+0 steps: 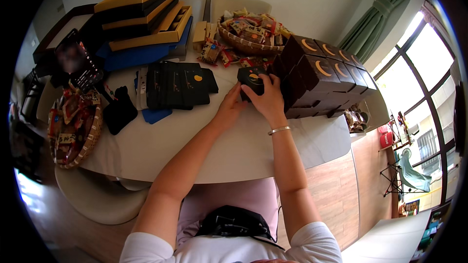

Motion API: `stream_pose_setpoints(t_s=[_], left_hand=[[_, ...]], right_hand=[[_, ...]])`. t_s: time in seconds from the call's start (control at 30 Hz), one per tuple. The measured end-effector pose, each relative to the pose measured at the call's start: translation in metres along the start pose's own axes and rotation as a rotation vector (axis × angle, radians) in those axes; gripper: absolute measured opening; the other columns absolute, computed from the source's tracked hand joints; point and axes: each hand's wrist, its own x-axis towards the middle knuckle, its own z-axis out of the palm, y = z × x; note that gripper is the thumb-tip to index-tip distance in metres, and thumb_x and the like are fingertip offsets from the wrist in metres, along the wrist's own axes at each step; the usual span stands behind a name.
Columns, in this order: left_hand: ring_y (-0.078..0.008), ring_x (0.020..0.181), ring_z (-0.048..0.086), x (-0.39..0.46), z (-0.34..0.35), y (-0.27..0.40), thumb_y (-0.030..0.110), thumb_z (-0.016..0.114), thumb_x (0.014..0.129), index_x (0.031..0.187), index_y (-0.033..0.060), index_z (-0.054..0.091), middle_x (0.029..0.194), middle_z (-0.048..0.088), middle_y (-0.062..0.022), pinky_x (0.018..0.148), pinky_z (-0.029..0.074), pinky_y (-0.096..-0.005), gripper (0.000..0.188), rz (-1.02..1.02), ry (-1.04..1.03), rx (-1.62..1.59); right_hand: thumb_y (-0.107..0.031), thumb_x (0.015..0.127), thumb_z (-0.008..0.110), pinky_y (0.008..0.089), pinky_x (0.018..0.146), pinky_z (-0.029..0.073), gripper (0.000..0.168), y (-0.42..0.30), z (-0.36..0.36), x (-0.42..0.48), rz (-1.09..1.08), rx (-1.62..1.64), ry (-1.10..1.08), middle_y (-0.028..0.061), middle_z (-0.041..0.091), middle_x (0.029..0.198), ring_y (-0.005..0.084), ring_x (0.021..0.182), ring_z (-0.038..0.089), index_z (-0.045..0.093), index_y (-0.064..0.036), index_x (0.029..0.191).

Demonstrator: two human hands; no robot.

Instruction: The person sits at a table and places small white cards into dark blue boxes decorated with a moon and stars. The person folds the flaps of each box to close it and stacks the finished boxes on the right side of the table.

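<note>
Between my two hands is a small black cardboard box (242, 74) with a gold moon printed on its top. My left hand (231, 105) presses against its near left side. From the right, my right hand (268, 98) rests its thumb and fingers over the top and right side; the covered sides are hidden. Right beside it rises a stack of dark brown boxes (321, 93), each top bearing a gold crescent. Flat black printed cardboard pieces (175, 86) lie overlapped to the left, with blue card (156, 115) showing from under them.
Wrapped snacks fill a wicker basket (252, 45) behind and another basket (82, 142) at left. A phone (78, 60) stands on a holder near a black pouch (120, 111). Black and gold box trays (142, 11) are piled at the back left. The marble-patterned table's (226, 153) rounded edge is before me.
</note>
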Motion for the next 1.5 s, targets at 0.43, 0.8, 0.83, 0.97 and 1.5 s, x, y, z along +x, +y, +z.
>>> stream_pose_setpoints(t_s=[0.43,0.8,0.83,0.97,1.5], left_hand=[[-0.0307,0.147,0.016,-0.004,0.001,0.003,0.001,0.068,0.081,0.155,0.0067,0.011,0.160,0.012,-0.0170,0.115,0.029,-0.0396,0.094,-0.049,-0.085,0.195],[-0.0324,0.140,0.034,-0.007,0.007,0.000,0.002,0.068,0.079,0.154,0.0043,0.015,0.155,0.027,-0.0194,0.107,0.039,-0.0369,0.092,0.041,-0.020,0.199],[-0.0323,0.141,0.032,-0.007,0.007,0.001,0.002,0.068,0.079,0.154,0.0043,0.014,0.155,0.027,-0.0192,0.107,0.039,-0.0367,0.092,0.046,-0.027,0.208],[-0.0320,0.144,0.027,-0.007,0.004,0.002,0.001,0.067,0.079,0.154,0.0045,0.012,0.157,0.023,-0.0190,0.107,0.039,-0.0363,0.094,0.014,-0.072,0.192],[-0.0292,0.146,0.020,0.001,-0.001,-0.005,0.001,0.073,0.070,0.155,0.0048,0.011,0.158,0.021,-0.0182,0.117,0.023,-0.0385,0.104,0.053,-0.070,0.282]], right_hand=[[-0.032,0.074,0.080,0.0405,0.081,0.056,0.064,-0.016,-0.010,-0.004,0.073,-0.122,-0.016,0.0208,0.037,0.143,0.0362,0.100,0.065,0.054,-0.006,0.126],[-0.024,0.078,0.063,0.0428,0.065,0.052,0.017,0.004,0.015,-0.009,-0.148,-0.211,-0.227,0.0118,0.067,0.071,0.0316,0.073,0.066,0.068,-0.009,0.072],[-0.023,0.078,0.063,0.0427,0.065,0.053,0.016,0.005,0.015,-0.009,-0.133,-0.220,-0.242,0.0121,0.067,0.073,0.0320,0.073,0.067,0.069,-0.009,0.074],[-0.022,0.078,0.063,0.0426,0.066,0.053,0.015,0.005,0.015,-0.006,-0.096,-0.222,-0.284,0.0130,0.068,0.076,0.0335,0.075,0.067,0.071,-0.009,0.079],[-0.021,0.081,0.062,0.0429,0.068,0.053,0.015,0.013,0.025,-0.002,-0.157,-0.146,-0.245,0.0130,0.069,0.082,0.0328,0.079,0.067,0.070,-0.009,0.086]])
